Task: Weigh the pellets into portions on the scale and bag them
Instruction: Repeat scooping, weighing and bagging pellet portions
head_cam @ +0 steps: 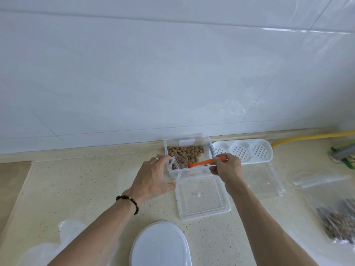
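Two hands (153, 177) at pellet box (187, 143)

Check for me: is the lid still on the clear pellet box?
No, the clear box stands open with pellets exposed, and its lid lies flat on the counter just in front.

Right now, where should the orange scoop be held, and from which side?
By the handle end, from the right: it juts past the box's right wall, while the bowl end lies inside among the pellets. The right hand already pinches it there.
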{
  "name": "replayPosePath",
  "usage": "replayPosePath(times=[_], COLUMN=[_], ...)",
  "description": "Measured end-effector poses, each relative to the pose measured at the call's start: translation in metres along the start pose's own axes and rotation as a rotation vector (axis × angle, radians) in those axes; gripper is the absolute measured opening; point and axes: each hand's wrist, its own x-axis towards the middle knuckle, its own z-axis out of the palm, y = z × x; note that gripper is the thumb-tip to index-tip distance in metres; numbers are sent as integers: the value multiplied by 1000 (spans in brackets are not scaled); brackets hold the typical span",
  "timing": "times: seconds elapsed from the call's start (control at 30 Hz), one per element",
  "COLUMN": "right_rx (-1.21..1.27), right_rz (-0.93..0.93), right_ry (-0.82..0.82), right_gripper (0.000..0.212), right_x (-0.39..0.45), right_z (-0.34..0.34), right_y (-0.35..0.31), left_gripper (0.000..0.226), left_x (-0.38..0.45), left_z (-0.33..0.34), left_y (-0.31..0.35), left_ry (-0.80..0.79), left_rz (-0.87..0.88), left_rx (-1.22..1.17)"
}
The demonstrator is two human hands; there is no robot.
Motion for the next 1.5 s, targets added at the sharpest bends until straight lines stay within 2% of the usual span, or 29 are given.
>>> replayPosePath(times=[0.23,0.53,0.67,0.8,0.97,1.03,1.2,1.33,1.5], right_rx=[253,347,329,154,-39,-58,-44,54,-124], right_rz=[119,48,-51,-211,-441,-496,-535,-434,-318], right_ry=[119,116,103,64,-199,-219,-135,103,153], right_gripper=[8,7,6,7,10,12,9,10,11], right_x=[-2,-14,-24,-42,-63,-64,-54,-32,-13], right_z=[-9,-34,-39,-33,-27,-29,-40,-40,-27], right_y=[4,-16,-35,-47,-53,-56,-60,-45,-6], left_gripper=[76,72,65,59,60,62,72,82,81], left_x=[1,9,12,15,15,13,11,10,8], left_z=[1,-2,-4,-7,-9,-9,-7,-3,1], left_y=[6,19,27,34,36,36,34,29,21], left_ry=[5,52,64,98,129,137,137,124,110], left_rz=[-60,-160,-215,-234,-234,-227,-226,-227,-193], left_rx=[-12,-9,39,36,-13,-24,-39,-82,-77])
